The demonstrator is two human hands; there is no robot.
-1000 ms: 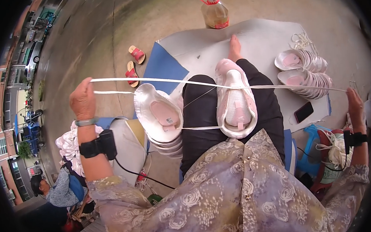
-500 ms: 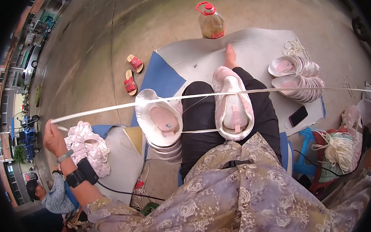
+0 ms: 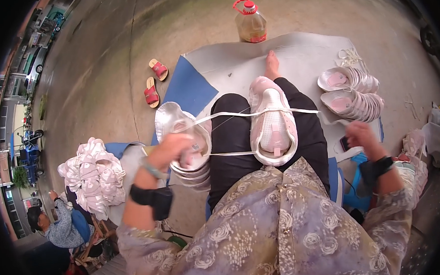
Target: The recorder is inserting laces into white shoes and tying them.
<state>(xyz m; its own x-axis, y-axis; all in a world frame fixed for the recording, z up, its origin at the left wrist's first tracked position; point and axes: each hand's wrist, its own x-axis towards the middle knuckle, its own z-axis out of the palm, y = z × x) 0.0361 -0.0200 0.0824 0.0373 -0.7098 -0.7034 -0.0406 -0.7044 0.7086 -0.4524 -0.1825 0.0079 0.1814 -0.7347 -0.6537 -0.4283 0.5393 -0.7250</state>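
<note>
- Shoe upper (image 3: 273, 125) on right thigh's (image 3: 311, 137) inner edge judged light, soft; heel best held.
- Lace (image 3: 279, 110) judged limp; ends best pinched.
- Left hand (image 3: 174, 149), right hand (image 3: 361, 135) blurred; fingers' grip cannot be told.

Grey-brown concrete floor (image 3: 105, 79): red-strapped sandals (image 3: 151, 95) left, red-capped clear plastic bottle (image 3: 251, 25) far. Pale-grey sheet (image 3: 310, 49) on floor: nested pink-white shoe uppers (image 3: 359, 104) right.

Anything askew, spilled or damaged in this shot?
Only the mat looks askew: its corner by the red slippers seems folded over, showing blue against the grey. No spill or damage visible; the bottle stands upright.
</note>
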